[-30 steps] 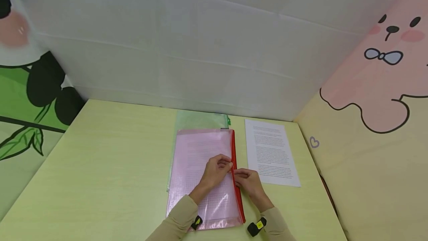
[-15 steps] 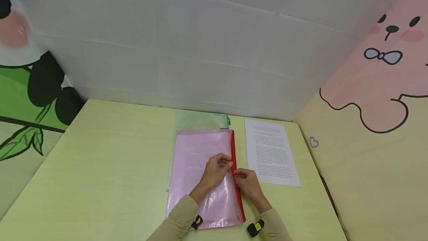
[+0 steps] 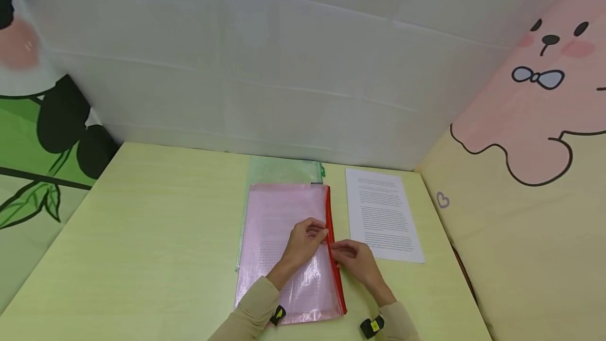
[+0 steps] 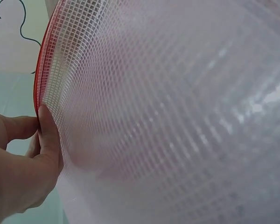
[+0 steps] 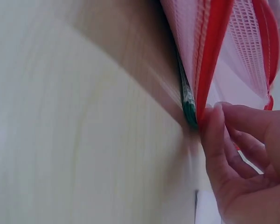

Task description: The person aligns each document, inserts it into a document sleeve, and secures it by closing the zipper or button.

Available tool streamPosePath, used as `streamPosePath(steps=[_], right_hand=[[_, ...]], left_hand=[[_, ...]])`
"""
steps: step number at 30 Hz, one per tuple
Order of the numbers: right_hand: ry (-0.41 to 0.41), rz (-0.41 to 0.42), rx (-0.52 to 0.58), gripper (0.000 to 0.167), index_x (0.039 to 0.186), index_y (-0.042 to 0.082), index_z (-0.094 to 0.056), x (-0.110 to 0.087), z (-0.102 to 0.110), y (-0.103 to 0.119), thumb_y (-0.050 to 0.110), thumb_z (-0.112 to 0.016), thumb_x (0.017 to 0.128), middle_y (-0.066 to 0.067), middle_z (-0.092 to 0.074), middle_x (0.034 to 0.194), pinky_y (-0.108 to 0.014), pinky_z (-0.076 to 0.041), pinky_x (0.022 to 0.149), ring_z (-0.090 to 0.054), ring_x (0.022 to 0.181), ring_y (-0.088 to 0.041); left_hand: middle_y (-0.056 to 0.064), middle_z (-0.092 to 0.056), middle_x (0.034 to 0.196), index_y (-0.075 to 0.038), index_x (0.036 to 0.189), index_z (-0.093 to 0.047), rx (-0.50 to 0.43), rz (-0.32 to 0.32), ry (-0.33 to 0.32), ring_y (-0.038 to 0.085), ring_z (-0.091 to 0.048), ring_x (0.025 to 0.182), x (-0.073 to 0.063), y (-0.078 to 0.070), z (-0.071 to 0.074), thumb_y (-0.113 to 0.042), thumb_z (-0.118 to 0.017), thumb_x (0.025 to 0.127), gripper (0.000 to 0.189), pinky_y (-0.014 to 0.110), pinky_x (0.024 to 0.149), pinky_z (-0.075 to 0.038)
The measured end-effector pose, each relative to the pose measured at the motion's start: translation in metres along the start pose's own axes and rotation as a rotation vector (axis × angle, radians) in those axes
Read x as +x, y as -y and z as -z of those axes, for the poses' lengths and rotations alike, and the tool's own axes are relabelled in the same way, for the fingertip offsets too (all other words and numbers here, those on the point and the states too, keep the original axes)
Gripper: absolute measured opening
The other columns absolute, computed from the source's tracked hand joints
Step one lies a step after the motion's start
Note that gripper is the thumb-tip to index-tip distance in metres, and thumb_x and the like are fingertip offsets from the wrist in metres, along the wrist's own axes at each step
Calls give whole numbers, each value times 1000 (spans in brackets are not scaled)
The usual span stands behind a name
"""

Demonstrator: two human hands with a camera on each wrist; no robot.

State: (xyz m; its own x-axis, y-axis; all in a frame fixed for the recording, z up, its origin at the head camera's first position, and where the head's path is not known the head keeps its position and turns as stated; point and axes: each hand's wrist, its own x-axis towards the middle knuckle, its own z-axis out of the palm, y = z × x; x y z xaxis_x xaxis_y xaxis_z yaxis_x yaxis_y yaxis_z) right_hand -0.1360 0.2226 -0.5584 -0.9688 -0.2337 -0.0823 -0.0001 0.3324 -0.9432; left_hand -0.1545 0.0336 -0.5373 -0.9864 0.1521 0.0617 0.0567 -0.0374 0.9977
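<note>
A translucent pink mesh zipper pouch (image 3: 284, 204) lies on the table, its red zipper edge (image 3: 339, 288) facing right. Through the plastic a sheet with lines of print shows faintly. My left hand (image 3: 304, 241) reaches over the pouch and pinches the upper red edge between thumb and finger. From the other side, my right hand (image 3: 360, 263) pinches the lower red edge. The right wrist view shows the two red zipper bands (image 5: 215, 42) spread apart, with the mesh inside visible between them. My right thumb and fingertips meet on the nearer band.
Beneath the pink pouch lies a green zipper pouch (image 3: 284, 167), sticking out at the back and left. A printed white sheet (image 3: 384, 214) lies to the right. White fabric (image 3: 284, 67) rises behind the table, and a wall with a pink bear drawing (image 3: 525, 136) stands at right.
My right wrist and forearm have shifted slightly to the right, the fingers still at the red edge. My left hand has kept its place, and the pouch has barely moved.
</note>
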Motion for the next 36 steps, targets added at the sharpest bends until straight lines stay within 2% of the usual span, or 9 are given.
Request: streamPosePath(steps=[7, 12, 16, 19, 25, 28, 32, 36], right_hand=[[31, 24, -126, 17, 105, -1, -72, -18, 14, -1, 13, -75, 95, -11, -75, 96, -23, -57, 70, -70, 80, -18], [106, 70, -132, 14, 103, 0, -70, -35, 21, 1, 13, -72, 97, -10, -73, 93, -26, -58, 68, -70, 77, -19], [170, 52, -125, 14, 101, 0, -69, -49, 25, 6, 14, -70, 99, -10, -72, 89, -31, -61, 68, -71, 75, -21], [238, 26, -88, 16, 101, -2, -68, -58, 27, 8, 14, -67, 101, -12, -72, 87, -36, -62, 69, -73, 76, -23], [377, 31, 76, 18, 107, -7, -66, -69, 30, 5, 11, -61, 104, -13, -73, 94, -44, -62, 76, -74, 84, -17], [390, 25, 95, 21, 109, -6, -66, -71, 31, 4, 13, -58, 106, -12, -73, 95, -44, -62, 78, -74, 85, -16], [389, -36, 93, 24, 110, -4, -68, -76, 30, 5, 18, -57, 107, -10, -73, 97, -40, -62, 81, -73, 87, -17], [364, -86, 65, 21, 109, 0, -69, -82, 27, 9, 20, -67, 101, -9, -73, 99, -30, -60, 80, -72, 89, -16]], left_hand=[[31, -67, 101, 15, 109, -63, -51, 14, -13, 42, -69, 88, -1, -1, -1, 1, -64, 98, 17, 31, 71, -62], [32, -66, 102, 14, 109, -64, -53, 29, -20, 43, -69, 89, -1, -3, 0, 1, -65, 98, 17, 32, 72, -62], [32, -66, 103, 13, 109, -64, -42, 40, -17, 40, -70, 89, 0, -3, 0, 1, -65, 98, 16, 30, 73, -62], [31, -66, 102, 13, 109, -64, -36, 40, -12, 38, -70, 89, 0, -4, -1, 1, -65, 98, 16, 29, 73, -62], [30, -66, 100, 14, 108, -64, -31, 30, -11, 31, -71, 84, 0, -6, -1, 2, -65, 98, 15, 30, 73, -62], [28, -67, 98, 13, 107, -64, -25, 38, -17, 32, -71, 83, 0, -6, -2, 3, -65, 97, 14, 29, 72, -61], [29, -67, 99, 13, 107, -65, -17, 58, -24, 35, -71, 85, 1, -5, -3, 2, -65, 98, 14, 28, 72, -61], [27, -68, 98, 11, 107, -66, 7, 70, -31, 29, -71, 81, 1, -4, -4, 1, -65, 98, 14, 27, 71, -61]])
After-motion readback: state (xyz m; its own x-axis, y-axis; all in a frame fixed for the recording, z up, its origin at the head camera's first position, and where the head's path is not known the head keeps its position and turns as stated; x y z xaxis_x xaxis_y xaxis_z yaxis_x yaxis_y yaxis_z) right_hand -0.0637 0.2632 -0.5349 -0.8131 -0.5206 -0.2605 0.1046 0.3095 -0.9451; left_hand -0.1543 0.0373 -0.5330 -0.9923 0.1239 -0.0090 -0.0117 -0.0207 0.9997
